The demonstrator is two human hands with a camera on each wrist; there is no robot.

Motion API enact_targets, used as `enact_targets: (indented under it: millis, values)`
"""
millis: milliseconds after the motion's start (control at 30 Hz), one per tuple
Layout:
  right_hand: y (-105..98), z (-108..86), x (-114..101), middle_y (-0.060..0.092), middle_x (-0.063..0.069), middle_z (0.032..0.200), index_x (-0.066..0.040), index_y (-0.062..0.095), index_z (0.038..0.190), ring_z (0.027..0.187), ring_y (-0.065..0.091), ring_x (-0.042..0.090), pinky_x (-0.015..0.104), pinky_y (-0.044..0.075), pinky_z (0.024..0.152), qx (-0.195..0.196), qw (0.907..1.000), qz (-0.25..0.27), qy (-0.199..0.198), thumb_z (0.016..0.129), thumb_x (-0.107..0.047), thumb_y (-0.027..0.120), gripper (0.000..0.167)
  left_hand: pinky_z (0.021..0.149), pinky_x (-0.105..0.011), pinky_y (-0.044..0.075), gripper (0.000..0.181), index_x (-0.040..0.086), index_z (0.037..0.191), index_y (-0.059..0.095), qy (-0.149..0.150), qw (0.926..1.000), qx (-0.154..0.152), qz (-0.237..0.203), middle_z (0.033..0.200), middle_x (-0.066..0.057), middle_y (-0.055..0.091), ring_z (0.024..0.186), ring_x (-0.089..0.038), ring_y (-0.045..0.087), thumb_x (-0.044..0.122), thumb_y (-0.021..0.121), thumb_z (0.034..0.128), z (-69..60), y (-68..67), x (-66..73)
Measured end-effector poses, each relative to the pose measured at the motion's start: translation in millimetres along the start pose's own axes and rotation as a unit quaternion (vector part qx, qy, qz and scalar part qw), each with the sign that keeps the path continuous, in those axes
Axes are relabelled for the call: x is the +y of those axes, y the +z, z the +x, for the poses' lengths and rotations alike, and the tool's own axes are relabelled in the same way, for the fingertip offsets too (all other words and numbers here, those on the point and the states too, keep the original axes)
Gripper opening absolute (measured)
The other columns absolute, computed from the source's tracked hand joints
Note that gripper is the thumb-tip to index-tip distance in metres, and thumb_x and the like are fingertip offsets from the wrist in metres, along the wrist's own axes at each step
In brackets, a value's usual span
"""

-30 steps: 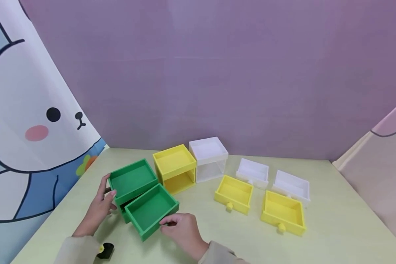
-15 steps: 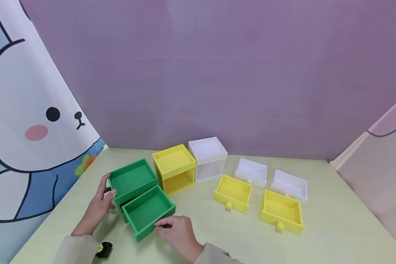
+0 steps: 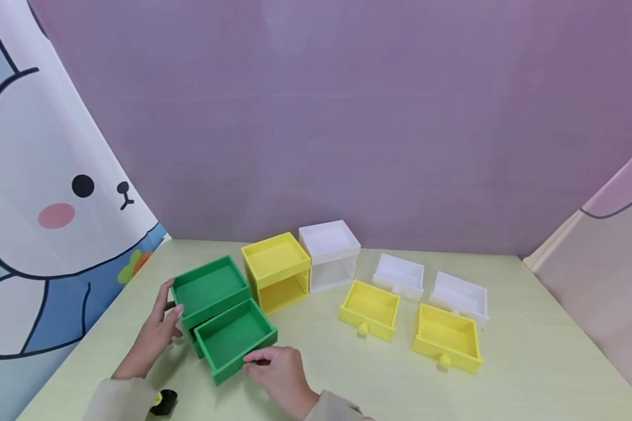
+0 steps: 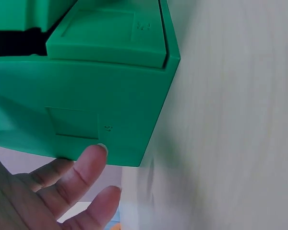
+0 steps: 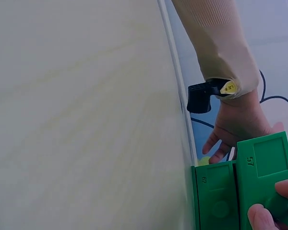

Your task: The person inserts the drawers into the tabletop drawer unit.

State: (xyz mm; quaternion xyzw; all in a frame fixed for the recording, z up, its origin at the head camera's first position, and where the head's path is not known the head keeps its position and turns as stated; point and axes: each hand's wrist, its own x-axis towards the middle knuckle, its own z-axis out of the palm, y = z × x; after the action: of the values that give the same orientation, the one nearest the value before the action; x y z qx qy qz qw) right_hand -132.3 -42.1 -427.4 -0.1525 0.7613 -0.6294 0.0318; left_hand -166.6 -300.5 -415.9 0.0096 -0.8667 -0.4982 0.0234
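A green cabinet (image 3: 210, 289) with a recessed top stands at the left of the table. My left hand (image 3: 154, 334) rests its fingertips against the cabinet's left side. In front, my right hand (image 3: 284, 374) pinches the round knob (image 5: 277, 205) of a green drawer (image 3: 235, 336). This drawer sits partly in the cabinet's upper opening, skewed, with most of its tray sticking out. A dark gap shows beside it in the left wrist view. Below it, another green drawer (image 5: 213, 194) is in the lower opening.
A yellow cabinet (image 3: 276, 257) and a white cabinet (image 3: 330, 241) stand right of the green one. Two yellow drawers (image 3: 370, 305) and two white drawers (image 3: 400, 272) lie to the right. A purple backdrop (image 3: 316, 117) rises behind the table.
My right hand has moved slightly left and down in the head view with the upper green drawer, which has turned closer in line with the cabinet. The left hand stays against the cabinet.
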Motion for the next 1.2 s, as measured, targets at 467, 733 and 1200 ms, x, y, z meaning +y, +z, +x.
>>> enact_targets:
  millis: [467,733,1200]
  values:
    - [11,1.1,-4,0.072,-0.003,0.073,-0.006,0.078,0.082,0.062,0.055,-0.006,0.016,0.045,0.054,-0.011,0.9994,-0.011,-0.03,0.078,-0.004,0.075,0.005,0.069,-0.037,0.047,0.063,0.019,0.153,-0.008,-0.007,0.9998,-0.009,0.016,0.14,-0.035,0.024,0.076,-0.027,0.054,0.037,0.03,0.1056,2.0,-1.2,5.1]
    - [13,2.0,-3,0.071,-0.006,0.072,-0.006,0.078,0.083,0.062,0.055,-0.006,0.017,0.045,0.056,-0.022,0.9997,0.0,-0.006,0.078,-0.004,0.074,0.006,0.067,-0.035,0.048,0.061,0.016,0.152,-0.005,-0.001,0.9999,0.002,0.016,0.138,-0.037,0.026,0.077,-0.027,0.055,0.034,0.03,0.106,0.6,-0.4,3.6]
    - [16,8.1,1,0.069,-0.003,0.075,0.0,0.073,0.085,0.067,0.058,-0.003,0.017,0.049,0.062,-0.013,0.9985,0.049,-0.02,0.074,0.005,0.075,0.012,0.071,-0.038,0.046,0.064,0.022,0.153,-0.009,-0.029,0.9993,-0.014,0.017,0.14,-0.034,0.024,0.079,-0.027,0.054,0.039,0.029,0.1052,-0.2,-1.3,4.6]
